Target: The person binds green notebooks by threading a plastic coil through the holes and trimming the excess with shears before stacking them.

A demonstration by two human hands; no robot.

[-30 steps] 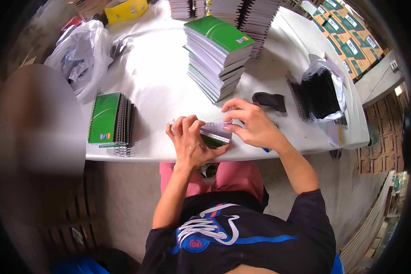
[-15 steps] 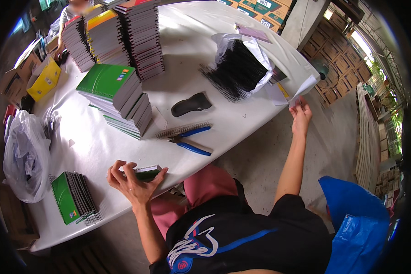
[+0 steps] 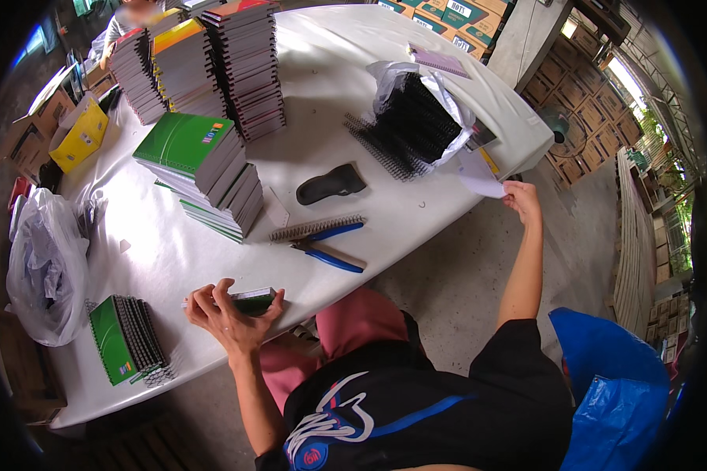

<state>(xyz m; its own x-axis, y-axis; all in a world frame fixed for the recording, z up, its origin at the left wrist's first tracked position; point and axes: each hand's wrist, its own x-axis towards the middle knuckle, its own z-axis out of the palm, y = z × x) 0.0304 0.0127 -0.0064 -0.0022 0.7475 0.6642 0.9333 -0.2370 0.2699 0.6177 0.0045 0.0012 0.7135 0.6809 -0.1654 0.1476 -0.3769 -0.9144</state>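
Note:
At the near table edge, my left hand [image 3: 232, 318] curls its fingers and thumb around a small green notebook [image 3: 253, 301], which lies partly hidden under it. Out to the right, my right hand [image 3: 523, 201] pinches the end of a thin white sheet [image 3: 481, 179] at the table's right edge. Beyond my left hand lie blue-handled pliers [image 3: 334, 257] beside a metal spiral coil [image 3: 322, 227]. A dark, curved, sole-shaped object [image 3: 331, 184] rests behind them. Close to the sheet, a white plastic bag [image 3: 462, 114] holds many black binding coils [image 3: 416, 118].
Green notebooks [image 3: 184, 141] are stacked mid-table, with taller spiral-bound stacks [image 3: 251, 78] behind. A smaller bound green pile [image 3: 122, 341] and a clear plastic bag [image 3: 47, 267] occupy the left. A yellow box [image 3: 80, 135] and another person [image 3: 118, 27] are at far left.
My right hand has drawn slightly toward me, and the white sheet has swung from raised to lying flatter over the table edge. My left hand stays nearly still on the notebook.

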